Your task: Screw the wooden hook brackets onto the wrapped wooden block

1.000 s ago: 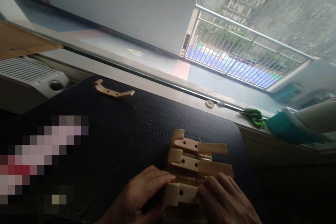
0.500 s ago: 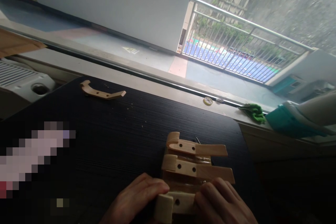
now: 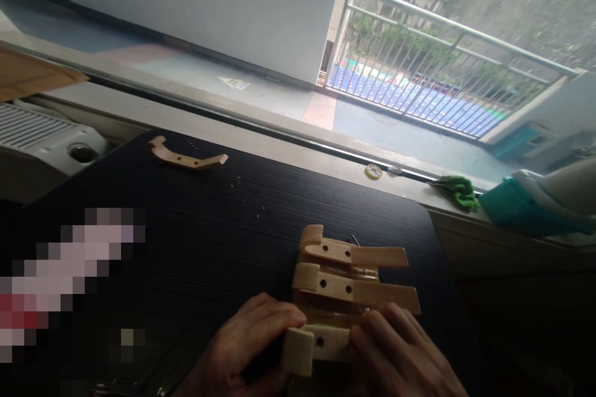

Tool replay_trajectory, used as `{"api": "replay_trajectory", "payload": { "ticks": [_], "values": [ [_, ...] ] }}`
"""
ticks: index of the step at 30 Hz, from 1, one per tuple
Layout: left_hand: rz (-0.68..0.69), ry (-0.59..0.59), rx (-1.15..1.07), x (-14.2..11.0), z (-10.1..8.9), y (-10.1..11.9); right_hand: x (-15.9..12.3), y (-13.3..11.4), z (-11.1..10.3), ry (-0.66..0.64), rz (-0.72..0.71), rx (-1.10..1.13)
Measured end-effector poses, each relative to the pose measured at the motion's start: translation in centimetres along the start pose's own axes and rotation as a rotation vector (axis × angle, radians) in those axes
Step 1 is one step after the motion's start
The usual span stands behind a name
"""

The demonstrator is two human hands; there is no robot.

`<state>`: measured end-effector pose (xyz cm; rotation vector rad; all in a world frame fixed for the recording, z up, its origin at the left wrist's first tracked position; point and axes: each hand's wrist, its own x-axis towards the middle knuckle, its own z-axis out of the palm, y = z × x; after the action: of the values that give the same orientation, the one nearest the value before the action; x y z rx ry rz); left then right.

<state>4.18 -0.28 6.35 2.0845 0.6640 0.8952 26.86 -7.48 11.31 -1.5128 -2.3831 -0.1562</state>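
My left hand (image 3: pixel 251 341) is closed around the left side of the nearest curved wooden hook (image 3: pixel 333 342), its fingertips at the hook's raised end. At the other end my right hand (image 3: pixel 403 347) wraps over it with bent fingers, hiding that part. One dark screw hole shows between the hands. Beyond lie two similar pieces, a middle wooden hook (image 3: pixel 338 288) and a far wooden hook (image 3: pixel 335 253), side by side across a brownish base (image 3: pixel 307 313) with a shiny surface. Each has two dark holes.
A loose wooden hook (image 3: pixel 186 161) lies at the far left of the black table (image 3: pixel 223 248), with small crumbs near it. A thin metal rod (image 3: pixel 356 239) pokes out behind the far hook. On the sill are a tape roll (image 3: pixel 373 171), a green cloth (image 3: pixel 459 192) and a teal container (image 3: pixel 505 201).
The whole scene has shifted slightly up and to the right in view. Both hands keep the same hold on the nearest hook.
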Motion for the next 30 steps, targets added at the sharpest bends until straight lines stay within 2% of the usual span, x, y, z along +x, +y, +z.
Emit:
{"api": "replay_trajectory", "payload": {
  "ticks": [5,9,16,20,24,27,30],
  "values": [
    [0.022,0.017,-0.047,0.2,0.3,0.2,0.1,-0.2,-0.7,-0.042,-0.016,0.02],
    [-0.044,0.01,-0.033,0.0,0.5,0.4,0.0,-0.4,-0.4,-0.044,-0.032,0.012],
    [-0.083,-0.002,-0.047,0.5,0.3,1.0,-0.3,-0.2,-0.8,-0.197,0.031,0.117],
    [0.004,0.079,0.115,0.6,-0.1,2.0,-0.1,-0.2,-1.2,-0.174,0.08,0.121],
    [0.199,0.15,0.354,0.7,-0.3,4.0,0.4,-0.3,-1.8,-0.211,0.093,0.131],
    [0.288,0.112,0.392,1.2,0.2,5.5,0.6,-0.4,-1.8,-0.196,0.079,0.119],
    [0.26,0.024,0.404,2.0,0.9,6.2,0.5,-0.3,-1.4,-0.142,0.06,0.111]
  ]
}}
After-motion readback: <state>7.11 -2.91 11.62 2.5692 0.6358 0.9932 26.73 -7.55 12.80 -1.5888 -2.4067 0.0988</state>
